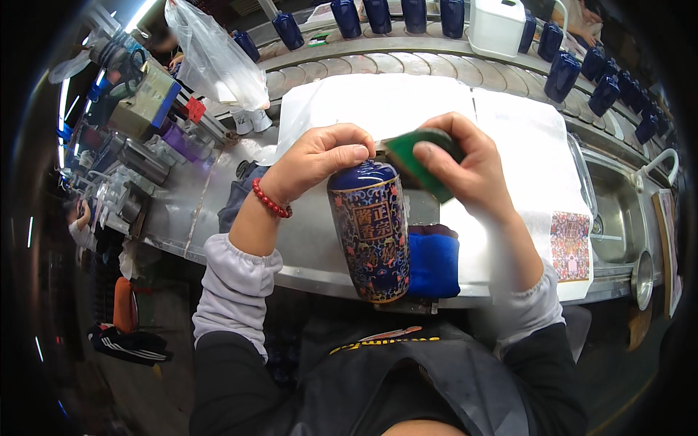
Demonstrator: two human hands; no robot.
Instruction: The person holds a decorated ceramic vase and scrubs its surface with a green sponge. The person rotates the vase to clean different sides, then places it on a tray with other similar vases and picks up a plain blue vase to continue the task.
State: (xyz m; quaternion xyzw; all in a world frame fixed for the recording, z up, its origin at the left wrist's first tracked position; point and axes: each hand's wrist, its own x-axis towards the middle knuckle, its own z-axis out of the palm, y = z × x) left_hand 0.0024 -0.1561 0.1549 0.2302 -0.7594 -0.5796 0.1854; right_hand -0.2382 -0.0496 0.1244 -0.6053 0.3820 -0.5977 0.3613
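Observation:
A dark blue bottle (374, 243), its body covered in a colourful floral pattern with gold trim, tilts in front of me over the table's near edge. My left hand (320, 156), with a red bead bracelet at the wrist, is closed on the bottle's neck. Just right of the bottle's top, my right hand (469, 163) grips a flat green scraper (404, 150) between thumb and fingers. The scraper is held apart from the patterned body. A folded blue cloth (436, 263) lies behind the bottle's lower right side.
White sheets (378, 98) cover part of the metal table; a patterned transfer sheet (571, 243) lies at right. Beyond it are a sink (618, 218) and a metal bowl (643, 280). Plain blue bottles (562, 76) and a white jug (496, 29) line the far conveyor (407, 67). People work nearby.

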